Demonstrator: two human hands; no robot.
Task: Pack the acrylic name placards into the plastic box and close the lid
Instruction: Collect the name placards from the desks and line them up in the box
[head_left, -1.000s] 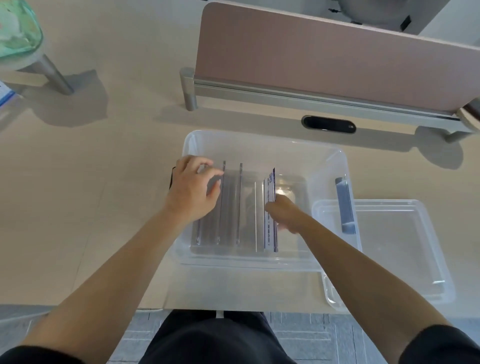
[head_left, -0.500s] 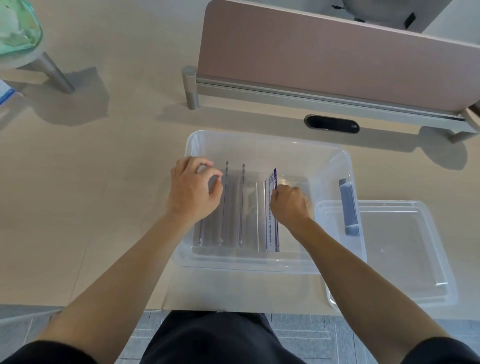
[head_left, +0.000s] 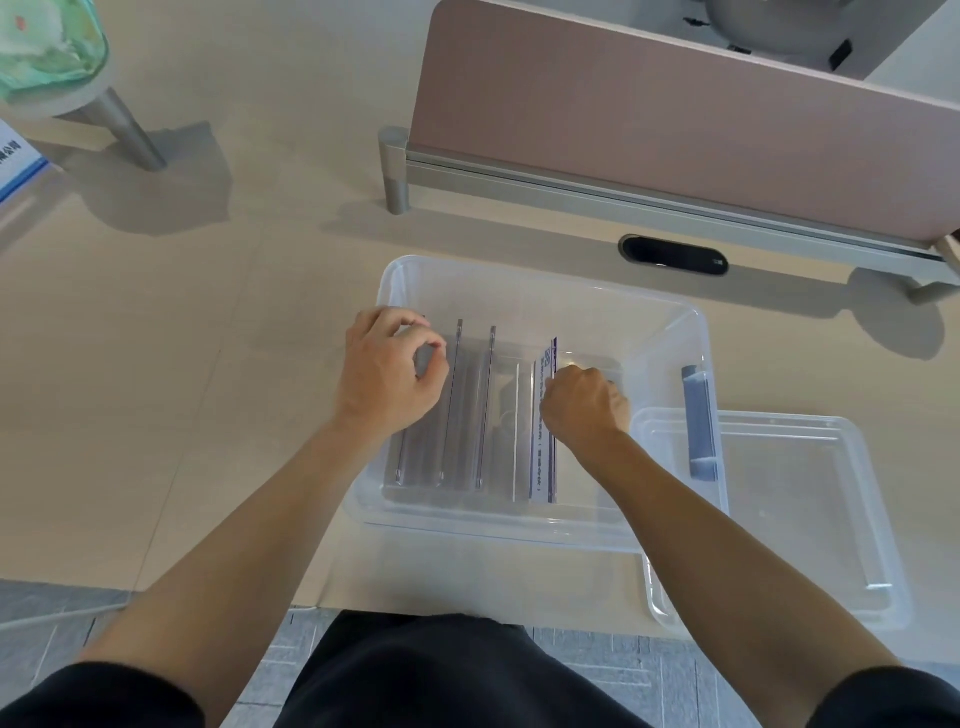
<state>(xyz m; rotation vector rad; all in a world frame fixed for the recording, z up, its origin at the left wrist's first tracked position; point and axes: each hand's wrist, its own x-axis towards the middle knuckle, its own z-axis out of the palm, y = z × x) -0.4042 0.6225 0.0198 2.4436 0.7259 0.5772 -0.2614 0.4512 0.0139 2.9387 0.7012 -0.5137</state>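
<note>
A clear plastic box (head_left: 540, 283) sits on the desk in front of me. Several acrylic name placards (head_left: 480, 410) stand on edge inside it in a row. The rightmost placard (head_left: 544, 467) carries a blue and white printed sheet. My left hand (head_left: 387, 371) is curled over the leftmost placards at the box's left wall, fingers pinched on their top edge. My right hand (head_left: 584, 405) is inside the box, closed against the right face of the printed placard. The clear lid (head_left: 810, 514) lies upside down to the right, partly under the box's rim.
A grey-blue latch handle (head_left: 698, 421) hangs on the box's right wall. A pink desk divider (head_left: 675, 114) on a metal rail runs behind the box, with a black cable slot (head_left: 672, 254) in front of it. A metal stand leg (head_left: 130, 130) is at far left.
My right hand has risen from low in the box to the upper part of the printed placard and closed against it. My left hand has stayed on the left placards.
</note>
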